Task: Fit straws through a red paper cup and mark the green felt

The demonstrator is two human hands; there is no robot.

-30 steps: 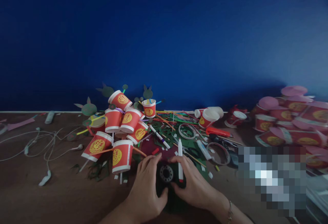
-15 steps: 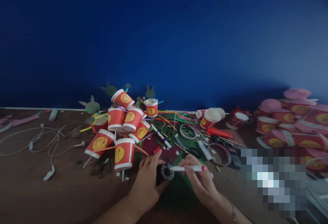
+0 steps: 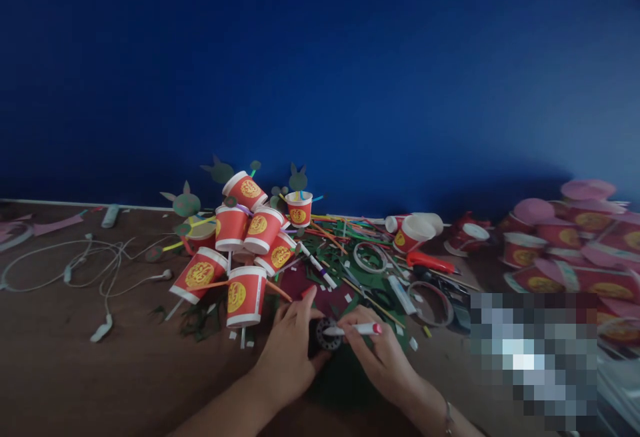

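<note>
My left hand (image 3: 286, 349) is wrapped round the side of a dark round object with a ring of small holes in its top face (image 3: 329, 335); what it is exactly I cannot make out. Pinched in my right hand (image 3: 379, 352) is a white marker with a red end (image 3: 366, 330). Its tip points left, over the ring's middle; contact cannot be made out. A small red piece (image 3: 308, 292), perhaps the marker's cap, shows by my left fingers. Dark green paper (image 3: 345, 387) lies beneath the hands.
Red paper cups (image 3: 247, 297) with sticks form a pile on the left. Behind the hands are a purple-white marker (image 3: 317, 265), scissors (image 3: 377, 298), a red cutter (image 3: 431, 262) and tape rolls (image 3: 370, 258). Earphones (image 3: 103, 330) lie left; pink-topped cups (image 3: 525, 250) stand right.
The marker's tip has moved left, from the ring's right edge to over its middle, and my right hand came closer to my left. The whole view has shifted slightly.
</note>
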